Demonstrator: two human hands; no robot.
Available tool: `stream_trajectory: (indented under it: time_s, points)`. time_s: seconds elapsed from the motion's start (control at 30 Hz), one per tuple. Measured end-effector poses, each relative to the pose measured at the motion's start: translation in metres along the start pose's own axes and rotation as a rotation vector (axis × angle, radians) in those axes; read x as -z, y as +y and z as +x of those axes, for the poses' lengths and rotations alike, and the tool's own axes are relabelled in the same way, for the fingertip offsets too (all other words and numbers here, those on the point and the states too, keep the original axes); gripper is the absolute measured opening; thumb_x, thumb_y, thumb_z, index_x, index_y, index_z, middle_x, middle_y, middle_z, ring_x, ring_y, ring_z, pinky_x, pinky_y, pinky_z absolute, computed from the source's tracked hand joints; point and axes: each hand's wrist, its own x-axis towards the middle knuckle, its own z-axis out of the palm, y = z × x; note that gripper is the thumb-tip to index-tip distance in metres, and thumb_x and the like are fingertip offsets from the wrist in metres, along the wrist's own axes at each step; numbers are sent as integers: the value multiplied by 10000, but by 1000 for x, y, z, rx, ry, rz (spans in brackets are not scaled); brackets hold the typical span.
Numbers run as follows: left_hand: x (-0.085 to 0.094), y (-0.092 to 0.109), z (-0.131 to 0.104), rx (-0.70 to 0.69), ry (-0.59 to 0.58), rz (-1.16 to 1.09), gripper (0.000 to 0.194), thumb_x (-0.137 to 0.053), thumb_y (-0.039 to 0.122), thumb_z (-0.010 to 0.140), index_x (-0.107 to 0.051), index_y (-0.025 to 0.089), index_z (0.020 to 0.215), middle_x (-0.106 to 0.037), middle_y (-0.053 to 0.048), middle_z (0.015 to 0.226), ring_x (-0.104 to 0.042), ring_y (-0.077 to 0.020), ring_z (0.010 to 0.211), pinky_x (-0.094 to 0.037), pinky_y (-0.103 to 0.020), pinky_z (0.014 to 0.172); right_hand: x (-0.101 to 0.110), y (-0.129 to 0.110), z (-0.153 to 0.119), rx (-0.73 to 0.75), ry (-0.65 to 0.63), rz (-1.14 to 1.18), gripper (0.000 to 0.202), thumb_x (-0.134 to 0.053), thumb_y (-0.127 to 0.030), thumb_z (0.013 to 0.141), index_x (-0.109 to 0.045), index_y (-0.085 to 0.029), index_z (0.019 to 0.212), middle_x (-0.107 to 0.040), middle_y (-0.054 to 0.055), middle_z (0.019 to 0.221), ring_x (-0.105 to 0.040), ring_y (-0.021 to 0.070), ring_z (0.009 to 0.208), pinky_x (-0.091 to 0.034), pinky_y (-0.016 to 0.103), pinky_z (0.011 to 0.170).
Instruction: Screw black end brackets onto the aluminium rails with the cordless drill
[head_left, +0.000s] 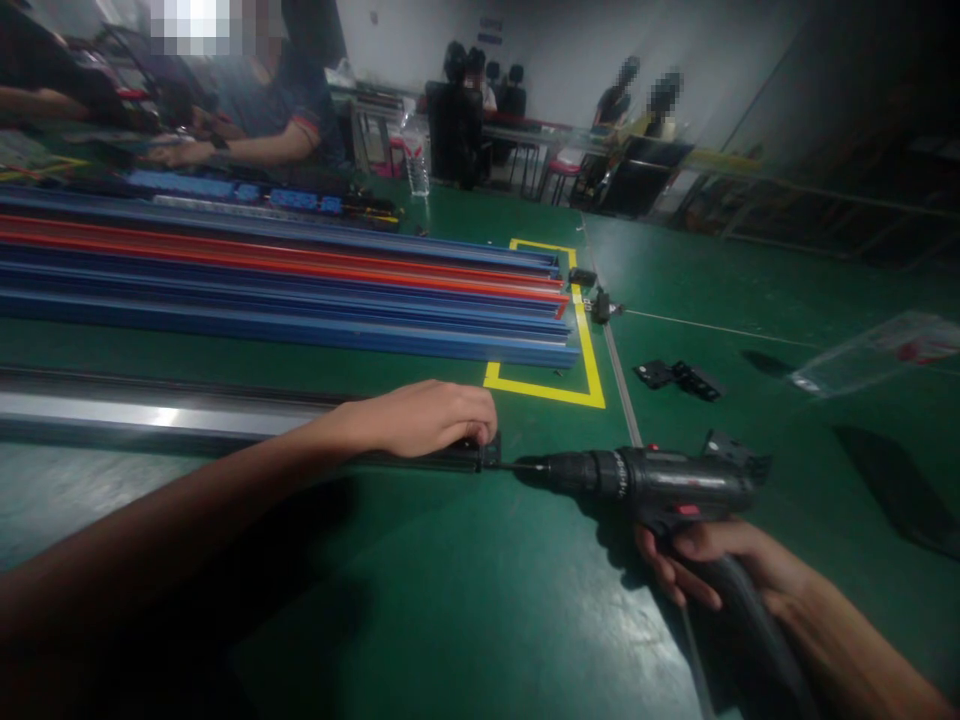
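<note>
A black power drill (675, 485) lies level, its thin bit pointing left. My right hand (705, 565) is wrapped round its grip from below. The tip of the bit meets a small black end piece (491, 450) at the right end of a long metal rail (172, 415). My left hand (442, 415) rests over that rail end with its fingers curled down on the end piece. The fingertips are partly hidden, and the exact contact of bit and end piece is too small to tell.
Blue rails (450, 345) and red rails (375, 265) lie beyond, reaching into a yellow taped outline (592, 370). Small black brackets (679, 378) and a clear plastic bottle (870, 350) are at the right. Another bottle (416, 150) stands farther back. A person (277, 110) works across the table.
</note>
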Motion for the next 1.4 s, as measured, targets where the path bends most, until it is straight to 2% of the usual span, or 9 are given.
stream_trajectory:
  time_s: [0.3,0.6,1.07,1.4]
  points:
    - [0,-1,0,-3,-24,15,245,-428,188,1028,-669,211,996,-654,-15,1056,-603,-149,964,-421,-262,845,-2,0,1,30,5,11,279,-697,-244,803,-752,-59,1004,-745,93,815,-601,66,471,-570,230,632]
    - [-2,-3,0,-3,-13,15,250,-430,171,1020,-675,212,992,-654,-13,1049,-604,-149,959,-430,-254,842,1,1,1,-1,7,18,272,-714,-240,790,-754,-72,1000,-750,81,812,-633,63,501,-548,181,603]
    - [-2,-4,0,-12,5,9,246,-441,164,1011,-680,217,981,-662,-9,1034,-609,-147,945,-434,-250,821,1,1,2,9,92,-18,265,-720,-252,745,-781,-68,927,-717,70,703,-605,78,462,-561,209,582]
    - [-2,-5,-1,-8,-2,20,238,-439,158,1010,-669,215,982,-659,-5,1041,-608,-140,935,-432,-239,821,-2,-1,2,4,67,-2,255,-726,-235,766,-773,-64,950,-746,84,773,-616,69,464,-583,215,601]
